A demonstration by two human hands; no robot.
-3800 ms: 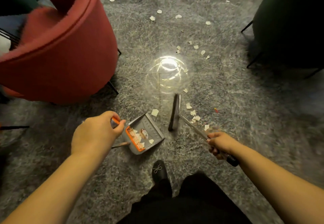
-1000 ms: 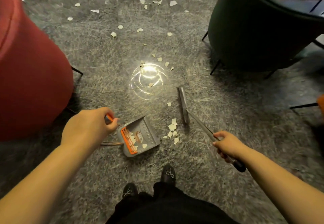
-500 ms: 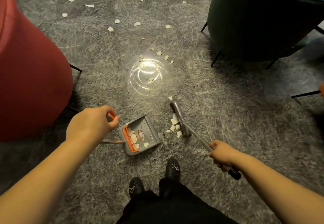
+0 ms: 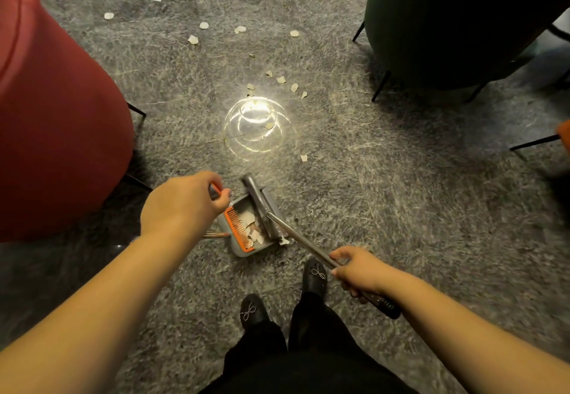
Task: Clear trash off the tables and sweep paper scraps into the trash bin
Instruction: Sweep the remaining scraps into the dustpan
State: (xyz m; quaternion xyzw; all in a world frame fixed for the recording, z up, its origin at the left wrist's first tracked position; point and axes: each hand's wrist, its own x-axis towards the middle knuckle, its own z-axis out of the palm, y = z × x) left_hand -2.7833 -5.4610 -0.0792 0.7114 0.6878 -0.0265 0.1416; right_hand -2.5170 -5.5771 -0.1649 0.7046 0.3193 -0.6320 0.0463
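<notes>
Grey dustpan [image 4: 243,240] w/ orange comb sits on the carpet [image 4: 385,208] just ahead of the person's shoes. Left hand [image 4: 182,205] is clenched round its handle; right hand [image 4: 359,268] grips the broom [image 4: 262,208] pole, head lying across the pan mouth. Paper scraps [image 4: 253,230] are inside the pan, others scattered farther out near the red chair [image 4: 55,131] & dark chair [image 4: 447,23].

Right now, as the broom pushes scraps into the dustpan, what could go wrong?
One scrap sits at the dustpan lip beside the broom head; it may slip past. The scraps in the pan could spill if the left hand tilts the handle.
</notes>
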